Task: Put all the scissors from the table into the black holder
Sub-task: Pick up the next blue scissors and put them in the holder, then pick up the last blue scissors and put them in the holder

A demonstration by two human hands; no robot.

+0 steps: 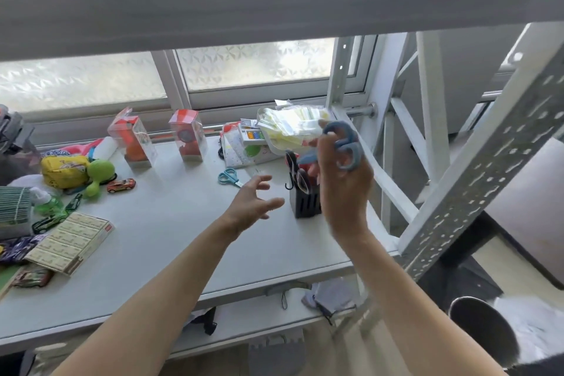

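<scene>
Right above the black holder [306, 203], my right hand [343, 189] is gripping a pair of grey-blue scissors [346, 146] by the handle loops, held up in the air a bit higher than the holder's top. I can't see the blades from this angle, my hand covers them, so no idea yet which way they're pointing.

The holder itself already has stuff in it: black-handled scissors [294, 169] stick out of the left side, and there's something red and something blue poking up behind them, close to my hand. Probably more scissors, but it's too blurry to swear by it.

My left hand [254, 200] is empty, fingers spread, hovering over the table [171, 232] just left of the holder. It looks like it's heading toward the small teal scissors [229, 177], which lie flat on the table further left of the holder and a little farther back.

So progress-wise I'd say more than halfway. At least one pair is in, one pair is in hand about to go in, and the teal pair is the only loose one I can clearly spot. The clutter far left of the holder (toy cars, pouches, boxes) could be hiding another pair, can't tell from here.
</scene>
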